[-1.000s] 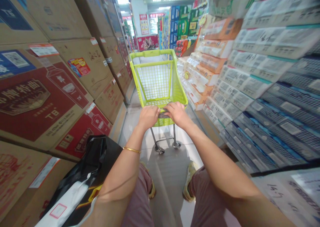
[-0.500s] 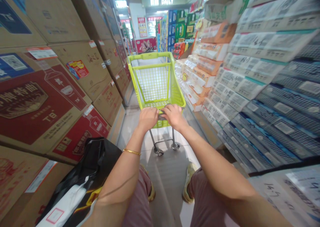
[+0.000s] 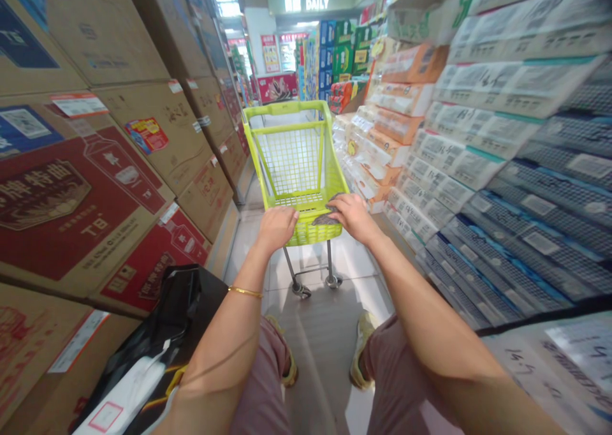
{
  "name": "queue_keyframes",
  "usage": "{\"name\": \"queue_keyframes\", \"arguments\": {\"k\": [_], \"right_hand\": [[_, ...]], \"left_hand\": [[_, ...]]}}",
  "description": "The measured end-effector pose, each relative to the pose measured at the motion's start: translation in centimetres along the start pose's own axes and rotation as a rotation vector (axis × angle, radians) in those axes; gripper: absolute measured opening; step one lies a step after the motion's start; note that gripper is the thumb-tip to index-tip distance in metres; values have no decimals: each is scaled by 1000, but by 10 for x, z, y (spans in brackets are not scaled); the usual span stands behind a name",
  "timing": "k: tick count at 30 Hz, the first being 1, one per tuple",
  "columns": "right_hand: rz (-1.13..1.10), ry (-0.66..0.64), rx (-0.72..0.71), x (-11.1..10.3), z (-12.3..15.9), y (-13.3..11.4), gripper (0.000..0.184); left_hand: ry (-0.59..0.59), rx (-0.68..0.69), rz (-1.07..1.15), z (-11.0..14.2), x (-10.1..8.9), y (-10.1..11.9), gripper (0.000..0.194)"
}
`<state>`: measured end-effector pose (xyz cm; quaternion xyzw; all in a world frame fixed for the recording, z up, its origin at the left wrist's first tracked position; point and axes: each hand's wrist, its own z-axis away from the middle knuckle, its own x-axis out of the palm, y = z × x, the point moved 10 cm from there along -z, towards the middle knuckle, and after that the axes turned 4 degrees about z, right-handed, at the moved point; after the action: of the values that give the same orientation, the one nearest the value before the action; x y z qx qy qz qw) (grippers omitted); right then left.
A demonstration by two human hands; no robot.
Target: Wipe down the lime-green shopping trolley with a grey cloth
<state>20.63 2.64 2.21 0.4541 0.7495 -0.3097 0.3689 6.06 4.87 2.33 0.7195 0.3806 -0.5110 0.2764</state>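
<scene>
While left hand (image 3: 278,226) grips cart handle (image 3: 306,215), right hand (image 3: 354,217) holds grey cloth (image 3: 326,219) against it, boxes (image 3: 155,151) stacked left, packs (image 3: 478,140) right.

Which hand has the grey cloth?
The right hand: it holds the grey cloth on the green cart; the left hand curls over the cart's near edge, no cloth showing.

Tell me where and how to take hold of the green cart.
The green cart is probably best held by its near rim, from the person's side, left hand and right hand palm down, one toward each end. That rim runs across the cart's width, facing the person; the grey cloth hides part of it.
</scene>
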Motion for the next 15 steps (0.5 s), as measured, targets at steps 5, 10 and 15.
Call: {"name": "queue_keyframes", "arguments": {"k": [5,10,15], "right_hand": [[35,25,-39,13,-1,-40,35],[38,24,-117,19,-2,-51,36],[25,121,-13,7,6,-15,32]], "left_hand": [[3,-22,-11,0,-1,1,40],[3,-32,-6,1,-2,-1,44],[-26,-49,-9,0,-1,-4,43]]}}
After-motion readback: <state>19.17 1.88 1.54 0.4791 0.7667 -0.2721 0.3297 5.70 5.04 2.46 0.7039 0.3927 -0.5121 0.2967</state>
